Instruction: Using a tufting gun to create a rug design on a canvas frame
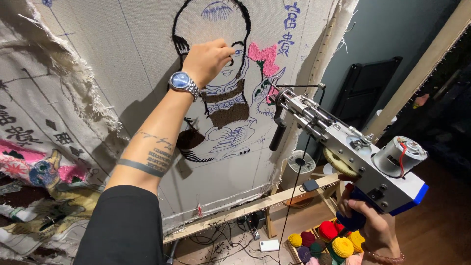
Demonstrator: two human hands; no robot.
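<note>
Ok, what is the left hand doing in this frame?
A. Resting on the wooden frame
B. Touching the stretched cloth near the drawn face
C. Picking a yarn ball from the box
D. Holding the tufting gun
B: the left hand presses on the cloth by the drawn face, while the right hand holds the tufting gun.

From my feed, light falls bright and even on the cloth [147,59] around my left hand [208,59], whose arm casts a soft shadow beneath. Right of the tufting gun [343,147], the room is dim. Edges bow wide-angle.
</note>
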